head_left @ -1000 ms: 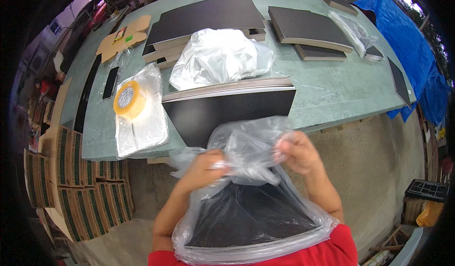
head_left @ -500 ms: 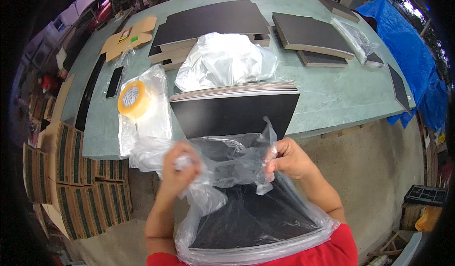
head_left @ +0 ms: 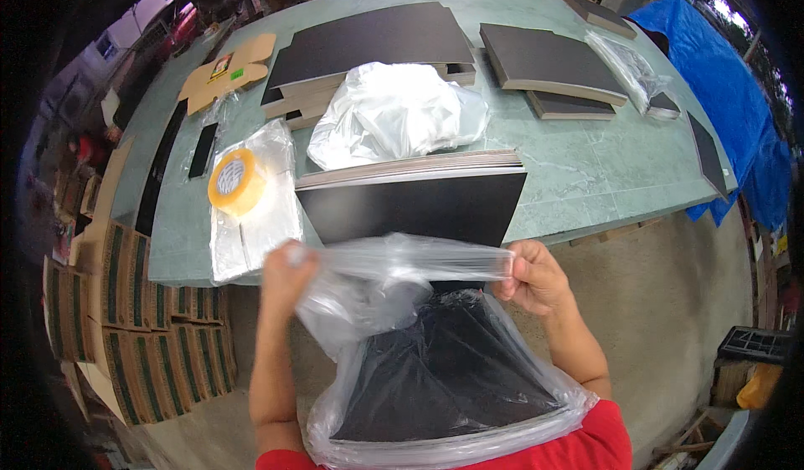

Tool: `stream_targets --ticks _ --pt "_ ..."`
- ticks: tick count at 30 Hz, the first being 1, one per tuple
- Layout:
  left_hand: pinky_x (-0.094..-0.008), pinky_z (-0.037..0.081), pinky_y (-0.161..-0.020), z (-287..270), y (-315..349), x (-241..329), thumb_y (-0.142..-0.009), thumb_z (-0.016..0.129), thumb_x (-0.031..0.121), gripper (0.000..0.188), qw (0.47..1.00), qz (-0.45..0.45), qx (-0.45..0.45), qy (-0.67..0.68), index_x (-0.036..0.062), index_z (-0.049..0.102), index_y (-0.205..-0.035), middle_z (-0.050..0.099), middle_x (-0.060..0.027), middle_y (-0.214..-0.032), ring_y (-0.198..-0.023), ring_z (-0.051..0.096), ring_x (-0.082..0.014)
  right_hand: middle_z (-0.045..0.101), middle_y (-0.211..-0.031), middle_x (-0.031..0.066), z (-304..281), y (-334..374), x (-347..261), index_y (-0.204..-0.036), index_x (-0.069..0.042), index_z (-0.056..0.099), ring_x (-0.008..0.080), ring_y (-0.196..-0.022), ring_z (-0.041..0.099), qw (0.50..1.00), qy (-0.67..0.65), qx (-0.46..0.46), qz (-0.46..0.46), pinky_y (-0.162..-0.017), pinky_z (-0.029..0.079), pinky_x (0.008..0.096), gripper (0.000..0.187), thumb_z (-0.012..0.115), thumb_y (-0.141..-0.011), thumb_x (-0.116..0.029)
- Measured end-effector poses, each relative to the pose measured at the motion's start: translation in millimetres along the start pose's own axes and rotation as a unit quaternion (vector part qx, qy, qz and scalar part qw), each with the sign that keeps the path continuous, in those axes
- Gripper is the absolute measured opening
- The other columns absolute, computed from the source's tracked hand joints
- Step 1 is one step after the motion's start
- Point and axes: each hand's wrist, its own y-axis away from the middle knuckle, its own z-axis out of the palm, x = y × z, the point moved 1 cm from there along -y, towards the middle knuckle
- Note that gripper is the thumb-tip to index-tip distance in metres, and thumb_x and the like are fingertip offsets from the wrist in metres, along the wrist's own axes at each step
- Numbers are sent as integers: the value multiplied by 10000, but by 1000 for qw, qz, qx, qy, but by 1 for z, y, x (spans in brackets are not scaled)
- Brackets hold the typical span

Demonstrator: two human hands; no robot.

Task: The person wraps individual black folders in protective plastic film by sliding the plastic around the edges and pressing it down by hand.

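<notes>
A clear plastic bag [head_left: 360, 302] is stretched between my two hands, its gathered mouth pulled into a taut band. My left hand [head_left: 287, 276] is closed on the bag's left end, slightly blurred. At the other end my right hand [head_left: 529, 279] pinches the plastic between thumb and fingers. Inside the bag, against my body, lies a flat black board stack [head_left: 444, 386]. Just beyond my hands, another stack of black boards [head_left: 410, 206] leans at the table edge, its pale layered edges on top.
On the green table [head_left: 603, 168] lie a tape roll [head_left: 237, 182] on folded plastic bags [head_left: 251, 244], a crumpled white plastic heap [head_left: 398, 110], black board stacks [head_left: 368, 43] and a flattened cardboard box [head_left: 226, 72]. Cartons [head_left: 167, 361] stand at left; a blue tarp [head_left: 712, 93] hangs at right.
My hands have moved apart, the left one leftward and up, the right one slightly rightward. The loose plastic between them has been drawn into a tight band.
</notes>
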Motion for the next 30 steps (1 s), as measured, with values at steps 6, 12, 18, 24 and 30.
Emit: stream_targets --ticks 6,12,18,24,30 --pt "-301 446 -602 30 55 118 -665 632 83 196 917 353 -91 164 36 549 -837 575 -81 -703 -632 553 -175 527 -864 90 46 -20 4 -713 -10 609 150 -826 504 917 376 -38 -126 -720 399 260 78 639 -716 -82" --pt "-275 406 -499 37 53 114 -780 566 226 221 918 157 -257 258 18 549 -854 550 -22 -615 -544 510 -130 534 -948 120 50 -21 -4 -878 2 555 169 -886 515 784 582 -71 -203 -782 407 301 277 640 -721 -210" --pt "-234 406 -446 44 24 88 -746 589 265 348 887 24 -180 425 46 445 -974 507 -42 -671 -530 497 -127 569 -674 15 40 -38 11 -771 4 570 127 -613 520 850 457 -235 114 -555 440 280 273 549 -797 -267" --pt "-313 449 -519 29 31 88 -758 566 301 301 899 105 -253 341 30 458 -835 513 -90 -641 -581 539 -193 593 -699 85 58 -15 -28 -797 32 584 150 -615 541 965 -90 -227 95 -573 445 287 324 571 -784 -291" --pt "-390 448 -567 1 47 128 -788 508 266 300 722 331 -607 8 8 502 -941 542 -172 -713 -612 554 -303 600 -901 127 24 -14 5 -890 -33 613 252 -894 549 479 738 -410 240 -812 380 399 334 562 -752 -332"
